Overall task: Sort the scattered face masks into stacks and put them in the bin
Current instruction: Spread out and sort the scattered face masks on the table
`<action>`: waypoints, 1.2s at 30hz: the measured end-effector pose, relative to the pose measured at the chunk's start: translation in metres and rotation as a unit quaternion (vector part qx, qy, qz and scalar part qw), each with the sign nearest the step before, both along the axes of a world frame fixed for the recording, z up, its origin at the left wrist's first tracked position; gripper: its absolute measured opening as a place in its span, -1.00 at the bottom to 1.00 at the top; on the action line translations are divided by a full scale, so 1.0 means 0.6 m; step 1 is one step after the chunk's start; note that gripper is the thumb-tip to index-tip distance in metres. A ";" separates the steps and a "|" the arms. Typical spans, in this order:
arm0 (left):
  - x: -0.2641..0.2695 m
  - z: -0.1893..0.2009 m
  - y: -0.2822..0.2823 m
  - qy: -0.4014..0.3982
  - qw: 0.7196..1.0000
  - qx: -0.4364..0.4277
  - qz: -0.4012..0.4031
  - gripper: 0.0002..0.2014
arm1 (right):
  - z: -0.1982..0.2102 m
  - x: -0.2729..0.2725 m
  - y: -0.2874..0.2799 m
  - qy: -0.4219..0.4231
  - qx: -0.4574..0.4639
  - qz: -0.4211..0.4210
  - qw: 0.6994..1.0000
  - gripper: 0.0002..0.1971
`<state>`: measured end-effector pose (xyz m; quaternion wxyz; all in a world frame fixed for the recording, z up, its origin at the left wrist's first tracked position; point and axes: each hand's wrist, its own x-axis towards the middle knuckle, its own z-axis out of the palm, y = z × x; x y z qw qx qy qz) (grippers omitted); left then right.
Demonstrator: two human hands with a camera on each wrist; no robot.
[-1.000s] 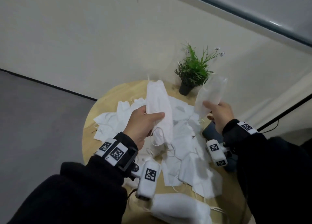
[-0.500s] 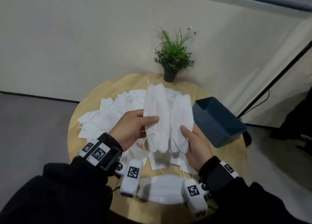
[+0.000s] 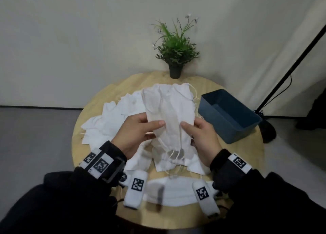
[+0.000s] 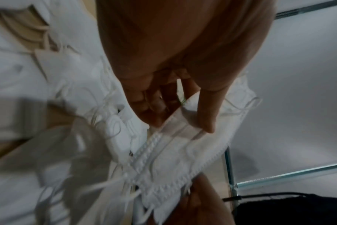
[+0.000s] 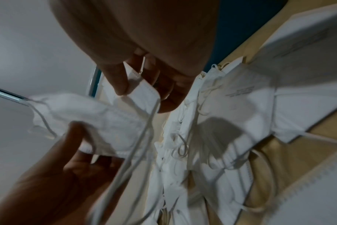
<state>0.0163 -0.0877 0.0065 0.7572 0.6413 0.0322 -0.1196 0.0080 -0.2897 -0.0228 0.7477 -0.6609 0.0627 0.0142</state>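
Both hands hold white face masks (image 3: 167,110) upright above the middle of the round table, overlapped into one bundle. My left hand (image 3: 155,126) pinches the bundle's left edge, thumb in front. My right hand (image 3: 188,128) pinches its right edge. In the left wrist view the thumb (image 4: 208,114) presses on the mask (image 4: 183,152). In the right wrist view the thumb (image 5: 117,80) pinches a mask (image 5: 106,118). Several loose masks (image 3: 109,121) lie spread beneath and to the left. The blue bin (image 3: 229,114) stands at the right; what I see of its inside holds nothing.
A potted plant (image 3: 176,54) stands at the far edge of the wooden table (image 3: 84,145). One mask (image 3: 169,193) lies flat near the front edge between my wrists. A black stand (image 3: 268,128) with a cable rises beyond the bin on the right.
My right hand has carried its mask leftwards and laid it against the one in my left hand. The two masks now overlap between both hands, lower and nearer the table's middle.
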 end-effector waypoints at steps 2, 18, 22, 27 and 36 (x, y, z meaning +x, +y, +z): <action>-0.006 -0.010 -0.020 0.021 1.000 -0.014 0.002 -0.86 | 0.003 -0.004 0.008 0.007 0.012 0.027 1.000 -0.82; 0.004 0.001 0.006 -0.136 0.989 0.054 -0.025 -0.41 | -0.014 -0.019 0.018 -0.011 -0.020 0.146 0.989 -0.56; 0.019 0.005 0.036 -0.215 0.969 0.116 0.026 -0.33 | -0.012 -0.023 0.008 0.020 -0.027 0.175 0.984 -0.59; 0.027 0.012 0.061 -0.207 0.968 0.081 0.112 -0.54 | -0.018 -0.023 0.005 0.050 -0.033 0.170 0.984 -0.60; 0.010 0.012 0.060 -0.248 0.944 0.214 -0.024 -0.34 | -0.022 -0.021 -0.006 0.073 -0.045 0.177 0.980 -0.60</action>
